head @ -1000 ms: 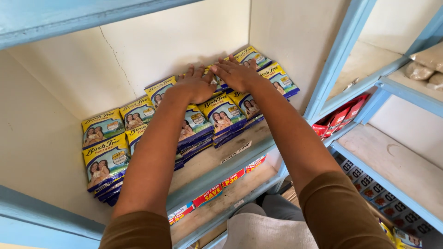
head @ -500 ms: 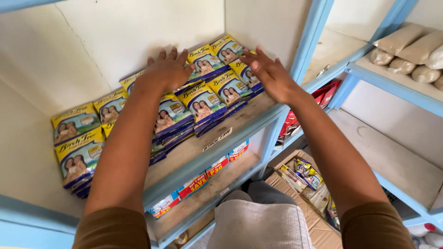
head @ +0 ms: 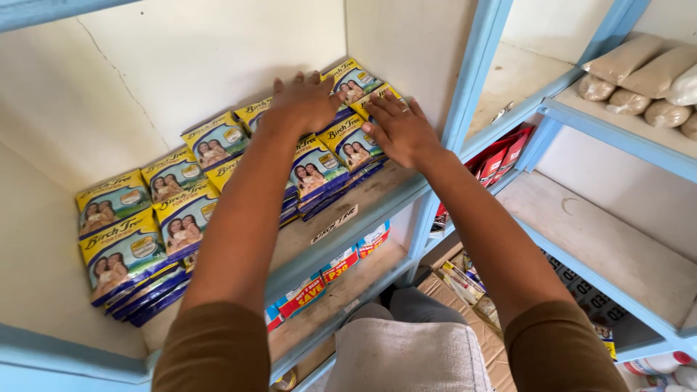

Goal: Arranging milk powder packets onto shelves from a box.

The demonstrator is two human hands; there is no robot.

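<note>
Left hand (head: 303, 101) flat on the yellow-and-blue sachets (head: 317, 168) at the back of the pale shelf (head: 377, 196), fingers spread, gripping nothing, right hand (head: 401, 131) pressing the right-end sachets, fingers open too, more sachets (head: 123, 247) stacked well left, red packets (head: 501, 156) next bay over

My light blue-edged wooden shelf (head: 377, 199) carries overlapping rows of yellow-and-blue sachet packs (head: 138, 247) stacked along the back wall, with a small paper label (head: 334, 224) stuck near its front edge.
</note>
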